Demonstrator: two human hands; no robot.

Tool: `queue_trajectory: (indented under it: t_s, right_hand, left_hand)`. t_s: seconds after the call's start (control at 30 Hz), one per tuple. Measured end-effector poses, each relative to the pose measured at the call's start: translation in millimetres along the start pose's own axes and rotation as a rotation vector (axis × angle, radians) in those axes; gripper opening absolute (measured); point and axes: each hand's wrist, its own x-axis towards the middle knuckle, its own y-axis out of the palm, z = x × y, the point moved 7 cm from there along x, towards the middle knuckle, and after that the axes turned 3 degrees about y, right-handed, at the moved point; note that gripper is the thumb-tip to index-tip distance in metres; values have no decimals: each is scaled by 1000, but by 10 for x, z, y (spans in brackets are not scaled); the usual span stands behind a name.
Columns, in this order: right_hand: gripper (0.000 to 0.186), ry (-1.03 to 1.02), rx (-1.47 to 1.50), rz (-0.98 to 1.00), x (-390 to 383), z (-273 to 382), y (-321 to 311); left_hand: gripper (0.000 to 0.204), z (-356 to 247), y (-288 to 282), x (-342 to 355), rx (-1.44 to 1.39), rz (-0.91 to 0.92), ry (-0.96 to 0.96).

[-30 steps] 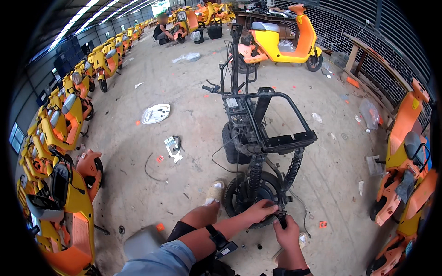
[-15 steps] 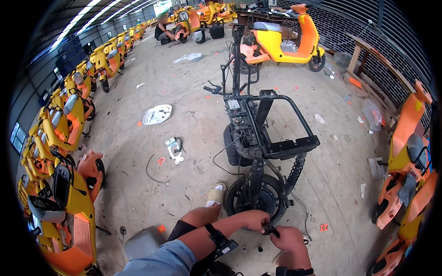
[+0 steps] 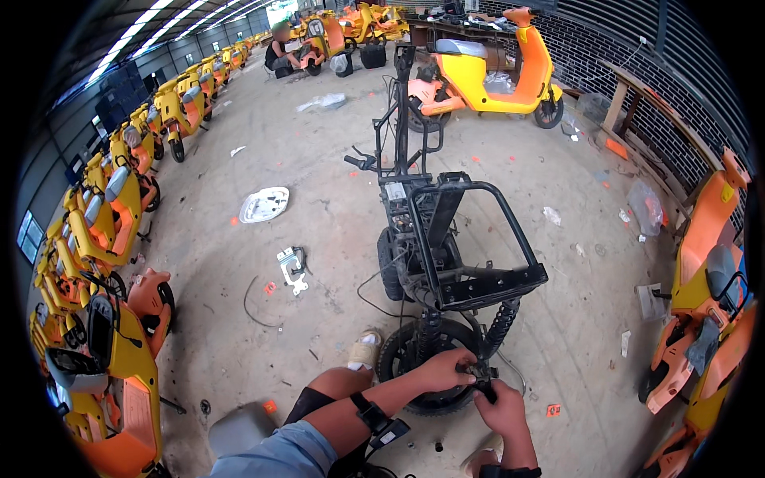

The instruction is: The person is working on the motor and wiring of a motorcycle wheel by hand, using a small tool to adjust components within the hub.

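Note:
In front of me stands a stripped black scooter frame (image 3: pixel 506 295), its rear wheel (image 3: pixel 392 358) nearest to me. My left hand (image 3: pixel 449 370) reaches across the wheel, fingers curled and pinched at the wheel's right side; what lies between them is too small to make out. Just right of it, my right hand (image 3: pixel 502 408) is closed around a short black object (image 3: pixel 484 388), whose kind I cannot tell. Both hands nearly meet beside the lower end of the right shock absorber (image 3: pixel 502 325).
A grey seat-like piece (image 3: pixel 243 430) lies left of my leg. On the floor are a metal bracket (image 3: pixel 292 269), a white tray-like panel (image 3: pixel 264 205) and a thin cable (image 3: pixel 253 307). Yellow-orange scooters (image 3: pixel 119 207) line the left; others stand right. A person (image 3: pixel 279 54) crouches far back.
Both hands have moved up and slightly away from me, from the wheel's near edge to its right side by the shock absorber. The whole view has shifted a little.

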Motion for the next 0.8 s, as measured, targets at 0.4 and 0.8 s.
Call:
queue_trajectory:
  t_s: [0.4,0.8]
  right_hand:
    - [32,-51,-191,68,-258,93,105]
    - [35,97,-152,85,-796,93,269]
  left_hand:
    - [55,184,200,-237,-30,152,1]
    - [58,10,285,-848,55,135,9]
